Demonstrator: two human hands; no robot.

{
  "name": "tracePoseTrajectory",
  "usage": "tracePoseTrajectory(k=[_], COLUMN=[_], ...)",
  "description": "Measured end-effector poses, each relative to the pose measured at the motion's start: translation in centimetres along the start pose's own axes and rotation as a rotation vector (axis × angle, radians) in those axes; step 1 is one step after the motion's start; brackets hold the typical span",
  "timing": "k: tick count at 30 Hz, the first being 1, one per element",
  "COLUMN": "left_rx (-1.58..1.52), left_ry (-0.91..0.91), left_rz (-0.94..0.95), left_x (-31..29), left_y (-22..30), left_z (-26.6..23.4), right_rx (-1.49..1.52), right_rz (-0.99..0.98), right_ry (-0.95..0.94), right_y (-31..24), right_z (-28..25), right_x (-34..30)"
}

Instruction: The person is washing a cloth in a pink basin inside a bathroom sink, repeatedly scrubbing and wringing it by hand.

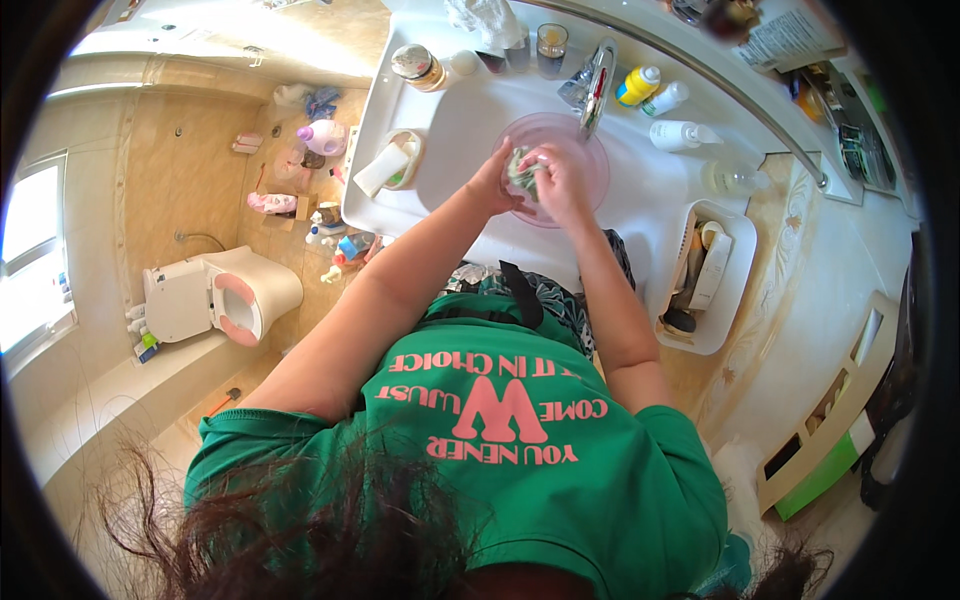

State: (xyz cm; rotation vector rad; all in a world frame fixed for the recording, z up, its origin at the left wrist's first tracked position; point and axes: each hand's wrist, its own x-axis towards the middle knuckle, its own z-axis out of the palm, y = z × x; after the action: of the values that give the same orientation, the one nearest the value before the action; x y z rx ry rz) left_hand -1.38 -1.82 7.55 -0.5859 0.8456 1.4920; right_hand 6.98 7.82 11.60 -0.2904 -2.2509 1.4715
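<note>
Both hands meet over a translucent pink basin [590, 150] that sits in the white sink under the faucet [600, 85]. Between them is a small crumpled green-and-white bundle [522, 178], which looks like wet cloth. My left hand [493, 182] cups it from the left, its fingers partly hidden behind it. From the right, my right hand [562, 187] presses on the bundle with bent fingers. The basin's bottom is partly hidden by my hands.
Right of the faucet stand a yellow bottle [638, 85] and a white pump bottle [682, 135]. A lidded jar [418, 66], a glass [551, 50] and a soap dish [405, 150] line the counter's left and back. A white bin [705, 280] is at right, a toilet [230, 295] at left.
</note>
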Motion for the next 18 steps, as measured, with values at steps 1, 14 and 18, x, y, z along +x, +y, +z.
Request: tracePoseTrajectory(k=[1,14,18], left_rx=[-0.075,-0.096,-0.153], left_ry=[-0.253,-0.790,-0.661], left_rz=[-0.008,0.098,0.134], left_x=[-0.2,3.0,3.0], left_y=[0.3,0.3,-0.6], left_z=[-0.4,-3.5,-3.0], right_rx=[0.027,-0.115,-0.136], right_rz=[-0.054,-0.137,-0.043], right_ry=[0.009,0.115,0.121], right_y=[-1.1,-4.1,-3.5], right_z=[0.6,4.9,4.7], right_x=[0.0,0.3,0.8])
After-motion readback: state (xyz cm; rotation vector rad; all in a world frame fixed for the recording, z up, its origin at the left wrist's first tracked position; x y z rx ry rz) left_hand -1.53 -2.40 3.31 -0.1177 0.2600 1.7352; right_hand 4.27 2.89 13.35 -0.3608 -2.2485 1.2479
